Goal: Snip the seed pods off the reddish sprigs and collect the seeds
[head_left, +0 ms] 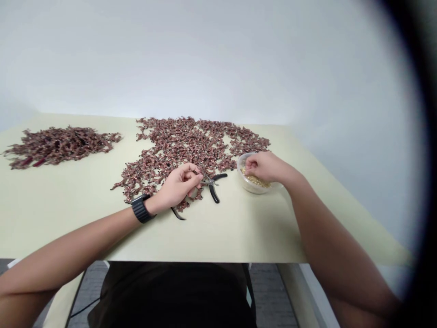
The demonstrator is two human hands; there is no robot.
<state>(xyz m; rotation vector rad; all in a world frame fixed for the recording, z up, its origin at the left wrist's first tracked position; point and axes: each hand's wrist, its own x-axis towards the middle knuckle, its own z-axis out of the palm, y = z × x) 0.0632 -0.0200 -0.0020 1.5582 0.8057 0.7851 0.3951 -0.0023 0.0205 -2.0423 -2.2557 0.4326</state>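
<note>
My left hand (180, 184), with a black watch (141, 208) on its wrist, is closed in a pinch over the front of a spread of small reddish-brown pieces (184, 141). What lies between its fingertips is too small to make out. Just right of the fingertips, pliers (214, 187) with black handles lie spread apart on the table. Part of another black-handled tool (178, 215) shows below the hand. My right hand (261, 166) reaches into a clear plastic tub (254, 187) of tiny gold-coloured bits (256, 179). Its fingers are curled together, and anything in them is hidden.
A second heap of the brown pieces (61, 145), with dark red strips at its front, lies at the left. The pale yellow table (218, 241) meets a white wall (205, 59) at the back. My dark-clothed lap (170, 296) is below the front edge.
</note>
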